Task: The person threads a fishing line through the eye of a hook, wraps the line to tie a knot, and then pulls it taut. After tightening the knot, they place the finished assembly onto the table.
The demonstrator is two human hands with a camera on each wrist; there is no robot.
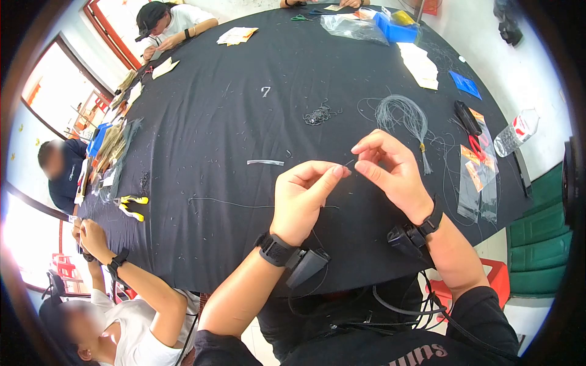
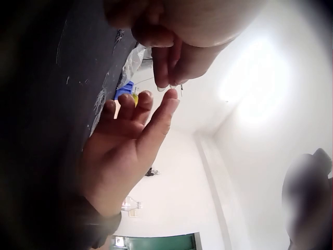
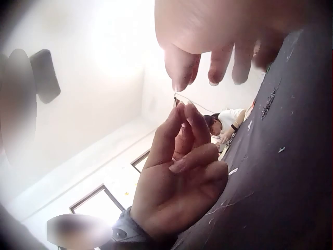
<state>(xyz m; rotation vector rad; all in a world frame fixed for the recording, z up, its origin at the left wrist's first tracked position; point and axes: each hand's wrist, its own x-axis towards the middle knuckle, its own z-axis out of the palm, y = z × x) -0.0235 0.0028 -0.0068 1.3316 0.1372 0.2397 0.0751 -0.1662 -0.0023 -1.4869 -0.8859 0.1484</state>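
Left hand (image 1: pixel 299 198): thumb and index pressed together, pinching a small dark piece (image 3: pixel 176 99) at the fingertips. Probably a hook, but it's too small and blurred to swear to. Piece sits between the two hands, above the table (image 1: pixel 201 140), which has a black cloth on it. Right hand (image 1: pixel 394 174): fingers loosely bent, thumb and index apart in the head view, tips just beside the piece. Not clamped on anything that I can see. Both wrists wear black straps.

Nearest stuff on the cloth: pile of dark hooks (image 1: pixel 320 114) beyond the hands, single hook (image 1: pixel 289 154) closer in, clear strip (image 1: pixel 265 163) left of that one. Loose line (image 1: pixel 232 202) runs across left of the left hand. Bundle of line (image 1: pixel 410 116) beyond the right hand, yellow tie (image 1: pixel 422 147) round its near end.

Right side: red scissors (image 1: pixel 476 147) on clear bags, black case (image 1: pixel 467 117) beside them, bottle (image 1: pixel 516 132) near the edge. Far side: blue box (image 1: pixel 395 28), sheaf of papers (image 1: pixel 419 65). Left side: yellow-handled pliers (image 1: pixel 134 199). Person in a white shirt (image 1: pixel 149 341) at lower left, hands up at the table edge.
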